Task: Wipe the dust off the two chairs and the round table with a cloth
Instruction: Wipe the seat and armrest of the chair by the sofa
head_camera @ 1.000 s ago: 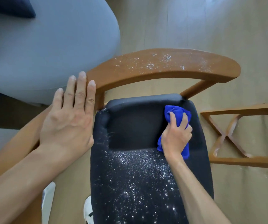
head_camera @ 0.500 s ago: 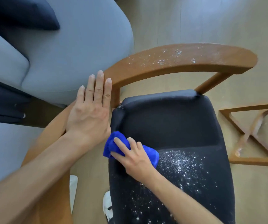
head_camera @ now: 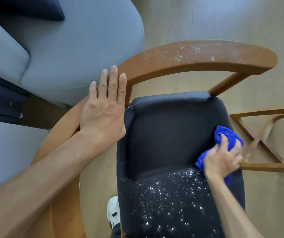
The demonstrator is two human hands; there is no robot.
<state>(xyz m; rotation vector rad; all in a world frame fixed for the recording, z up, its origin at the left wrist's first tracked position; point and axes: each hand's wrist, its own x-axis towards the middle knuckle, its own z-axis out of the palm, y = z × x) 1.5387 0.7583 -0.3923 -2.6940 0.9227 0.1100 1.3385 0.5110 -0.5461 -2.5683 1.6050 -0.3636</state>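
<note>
In the head view, a crumpled blue cloth [head_camera: 227,140] is being gripped by the right hand [head_camera: 222,159] and pressed against the right edge of the black padded chair seat [head_camera: 168,134], whose near part is being left speckled with white dust [head_camera: 168,194]. The curved brown wooden armrest [head_camera: 197,56], also dusted, is being touched by the flat, straight-fingered left hand [head_camera: 103,110].

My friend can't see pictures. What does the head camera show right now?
A right hand wipes a blue cloth over a dusty black chair seat. The left hand lies flat on the wooden armrest.
</note>
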